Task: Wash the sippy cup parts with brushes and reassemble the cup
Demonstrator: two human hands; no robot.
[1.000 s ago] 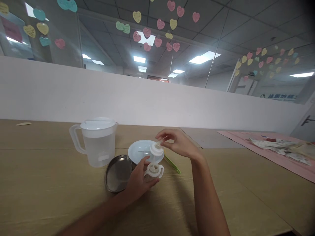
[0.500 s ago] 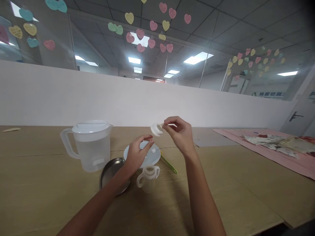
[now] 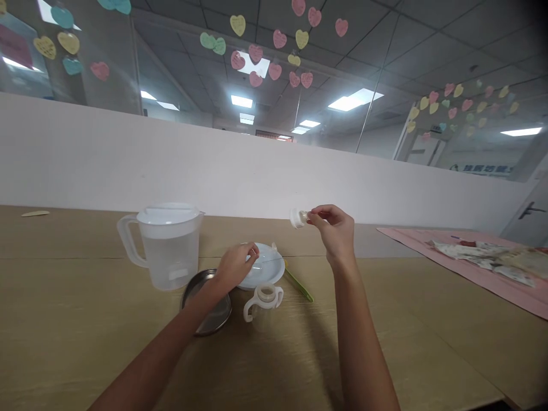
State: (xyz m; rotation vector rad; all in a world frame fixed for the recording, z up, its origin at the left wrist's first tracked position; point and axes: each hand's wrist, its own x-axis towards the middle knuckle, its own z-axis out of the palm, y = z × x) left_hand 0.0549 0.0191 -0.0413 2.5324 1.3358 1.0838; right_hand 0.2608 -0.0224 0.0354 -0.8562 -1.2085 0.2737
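Observation:
My right hand [image 3: 336, 231] is raised over the table and pinches a small white bottle cap with a nipple [image 3: 298, 218]. Over the left part of a white plate [image 3: 272, 273], my left hand [image 3: 237, 264] has its fingertips together; something thin and clear may be between them, too faint to make out. Below the plate stands an open clear bottle with a white two-handled collar [image 3: 264, 297]. A round metal dish [image 3: 214, 319] lies partly under my left forearm. A green-handled tool [image 3: 299, 283] rests right of the plate.
A lidded clear pitcher [image 3: 171, 251] stands at the left. On the right, a pink cloth [image 3: 454, 257] bears crumpled printed material [image 3: 475, 257]. A thin pale piece [image 3: 36, 213] lies far left, and a white wall [image 3: 240, 171] runs behind the table.
My right hand has moved right with the cap, away from my left hand. My left hand has lowered toward the plate, its fingers now closer together. The view has shifted slightly.

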